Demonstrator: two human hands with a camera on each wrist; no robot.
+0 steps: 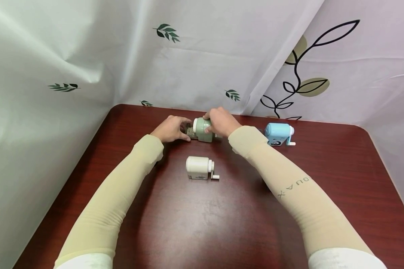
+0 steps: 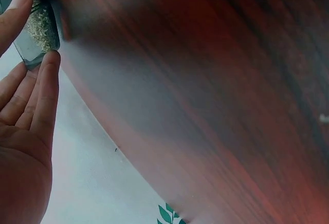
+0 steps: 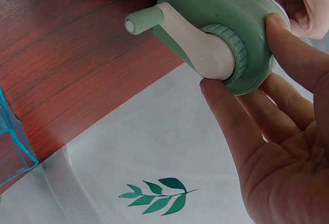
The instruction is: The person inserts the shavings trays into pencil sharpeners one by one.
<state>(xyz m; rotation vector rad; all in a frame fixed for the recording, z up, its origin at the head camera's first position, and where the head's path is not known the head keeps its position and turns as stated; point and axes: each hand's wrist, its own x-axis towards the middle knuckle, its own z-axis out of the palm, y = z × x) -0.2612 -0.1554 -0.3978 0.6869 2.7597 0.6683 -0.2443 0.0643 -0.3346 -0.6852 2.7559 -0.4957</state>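
Observation:
A green crank pencil sharpener stands near the table's far edge, its white front ring facing left. My right hand grips its body from above, thumb on one side and fingers on the other. The crank points away from the palm in the right wrist view. A clear shavings drawer, partly filled with pale shavings, extends from the sharpener's left end. My left hand pinches this drawer between thumb and fingertips.
On the dark red table, a white crank sharpener stands nearer me. A light blue sharpener stands to the right, beyond my right forearm and partly overlapped by its sleeve. A white leaf-print curtain hangs behind the far edge.

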